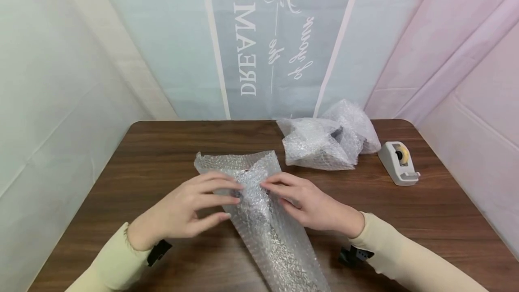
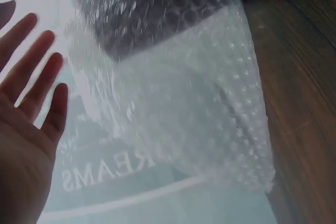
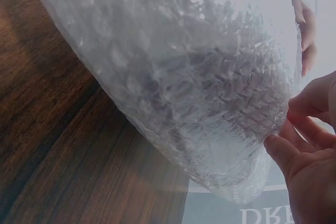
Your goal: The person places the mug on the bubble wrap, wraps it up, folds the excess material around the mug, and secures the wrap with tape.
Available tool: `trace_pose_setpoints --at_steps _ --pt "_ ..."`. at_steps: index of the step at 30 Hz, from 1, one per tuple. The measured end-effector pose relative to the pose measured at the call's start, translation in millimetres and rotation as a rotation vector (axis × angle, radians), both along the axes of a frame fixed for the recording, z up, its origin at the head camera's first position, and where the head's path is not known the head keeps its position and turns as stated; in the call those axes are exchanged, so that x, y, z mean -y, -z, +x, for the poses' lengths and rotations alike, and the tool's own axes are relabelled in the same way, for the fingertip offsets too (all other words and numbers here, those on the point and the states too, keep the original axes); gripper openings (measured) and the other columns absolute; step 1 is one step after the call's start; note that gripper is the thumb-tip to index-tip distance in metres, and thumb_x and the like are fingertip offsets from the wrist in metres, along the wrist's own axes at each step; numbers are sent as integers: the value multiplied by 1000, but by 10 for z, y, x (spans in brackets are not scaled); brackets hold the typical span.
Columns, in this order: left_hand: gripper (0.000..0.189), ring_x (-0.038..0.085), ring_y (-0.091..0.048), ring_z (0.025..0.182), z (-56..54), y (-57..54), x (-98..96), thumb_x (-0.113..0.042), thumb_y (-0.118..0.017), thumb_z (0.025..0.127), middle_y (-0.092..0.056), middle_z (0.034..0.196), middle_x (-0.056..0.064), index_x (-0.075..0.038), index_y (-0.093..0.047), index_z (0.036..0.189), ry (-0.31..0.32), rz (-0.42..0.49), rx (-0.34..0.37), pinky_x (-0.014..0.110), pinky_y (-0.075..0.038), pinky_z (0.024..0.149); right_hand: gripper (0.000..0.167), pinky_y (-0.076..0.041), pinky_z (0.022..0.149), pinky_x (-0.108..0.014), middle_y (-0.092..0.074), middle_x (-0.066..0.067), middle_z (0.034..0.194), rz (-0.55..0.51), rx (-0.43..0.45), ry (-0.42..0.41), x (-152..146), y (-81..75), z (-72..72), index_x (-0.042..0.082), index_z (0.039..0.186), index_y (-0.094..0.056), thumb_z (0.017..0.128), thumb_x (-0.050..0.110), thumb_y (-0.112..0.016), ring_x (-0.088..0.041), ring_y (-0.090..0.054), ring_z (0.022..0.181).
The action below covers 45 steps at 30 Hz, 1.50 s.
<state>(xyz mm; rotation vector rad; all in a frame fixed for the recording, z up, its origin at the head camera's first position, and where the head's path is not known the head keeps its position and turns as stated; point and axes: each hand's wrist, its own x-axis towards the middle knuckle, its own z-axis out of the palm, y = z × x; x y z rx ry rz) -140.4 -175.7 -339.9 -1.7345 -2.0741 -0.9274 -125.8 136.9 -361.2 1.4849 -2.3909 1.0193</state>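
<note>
A long sheet of clear bubble wrap runs from the middle of the table towards the near edge, its sides folded over a raised, crinkled middle. On its left side is my left hand, fingers stretched and spread, fingertips right at the raised fold. The left wrist view shows that hand beside the wrap with nothing in its grasp. My right hand comes from the other side. Its thumb and fingers pinch the edge of the wrap, as the right wrist view shows.
Behind the hands, towards the back right, lie crumpled bubble wrap bundles. A white tape dispenser with a yellowish roll stands right of them. The brown wooden table ends at a printed curtain, with pale cloth along both sides.
</note>
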Motion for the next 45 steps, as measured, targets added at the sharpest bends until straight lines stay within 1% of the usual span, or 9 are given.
trace_pose_setpoints --at_steps 6,12,18,21,24,29,32,40,45 --pt "49 31 -44 137 72 90 -80 -39 -64 98 -49 149 9 -8 -62 135 -47 -206 -119 42 -34 113 55 -51 83 -25 -54 -8 134 -39 -20 36 -23 -9 30 -2 138 -56 85 -16 -63 -15 -57 109" --pt "66 31 -38 142 86 193 -98 -40 -70 93 -41 155 9 -8 -49 147 -45 -247 -120 46 -33 113 50 -48 86 -22 -54 -10 135 -14 -114 107 -110 -50 62 0 136 -59 87 -12 -59 -18 -56 111" --pt "72 28 -37 142 93 233 -99 -44 -69 92 -41 155 7 -9 -45 150 -60 -280 -130 46 -32 114 55 -49 97 -36 -55 -19 134 55 -432 41 -362 -99 221 7 134 -62 87 -8 -37 -31 -57 114" --pt "72 29 -36 143 84 237 -102 -44 -69 92 -40 156 7 -9 -44 150 -58 -284 -129 46 -31 114 59 -53 89 -39 -55 -24 134 106 -634 -31 -467 -86 415 11 139 -57 91 -10 -32 -32 -60 105" --pt "71 29 -36 143 73 236 -107 -44 -68 93 -40 156 8 -8 -45 150 -54 -278 -130 47 -32 114 51 -53 88 -40 -52 -25 138 193 -726 -102 -537 -31 664 17 143 -53 100 -3 -34 -32 -60 108" --pt "68 29 -38 141 77 239 -113 -45 -65 95 -42 155 8 -8 -47 149 -56 -271 -124 46 -33 113 30 -40 104 -40 -43 -18 151 359 -674 -194 -597 69 949 20 118 -65 107 27 -38 -28 -50 128" --pt "66 29 -39 141 98 242 -121 -47 -60 97 -42 154 7 -9 -47 149 -69 -269 -115 44 -33 113 25 -40 104 -38 -48 -15 147 331 -650 -224 -580 59 957 21 94 -65 105 27 -43 -25 -50 128" --pt "70 29 -41 138 214 222 -212 -58 -54 96 -38 157 4 -18 -42 153 -157 -295 -87 44 -35 111 19 -52 83 -40 -69 -9 105 -125 -626 -207 -237 -262 617 10 82 -63 100 15 -58 -28 -64 103" --pt "70 30 -40 137 251 214 -263 -61 -54 95 -40 156 3 -22 -43 153 -179 -315 -92 51 -36 108 10 -50 93 -39 -68 -12 105 -274 -443 -72 -97 -248 415 8 82 -60 92 11 -63 -33 -63 100"
